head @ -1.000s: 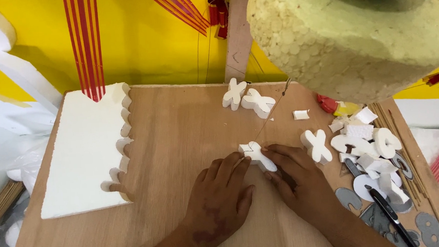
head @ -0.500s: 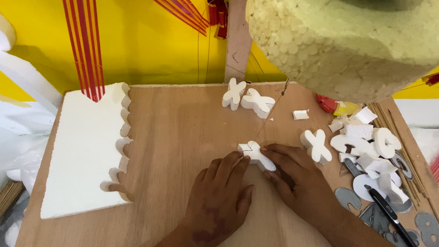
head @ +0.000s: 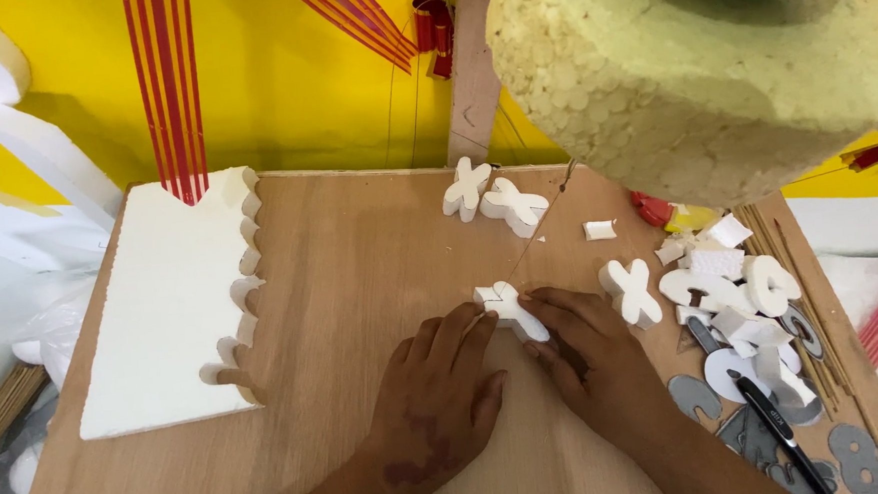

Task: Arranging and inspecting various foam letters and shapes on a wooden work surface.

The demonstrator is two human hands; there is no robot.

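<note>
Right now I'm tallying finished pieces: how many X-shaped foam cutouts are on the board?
3 clear ones: two side by side at the board's far edge, one right of the right hand. The piece under the fingertips is partly hidden.

Left hand: bare left hand, no glove, five fingers showing, seen from the back.
Left hand markings: a darker irregular patch on the back of the hand near the wrist; no ring or watch.
Left forearm: bare as far as the bottom edge of the view, no sleeve showing.
Right hand: bare right hand, no glove, fingers and knuckles seen from above.
Right hand markings: a small dark patch near the knuckles; no ring or band.
Right forearm: bare to the lower edge of the view, no sleeve or cuff visible.
Fingernails: short, unpainted where they can be seen.
</note>
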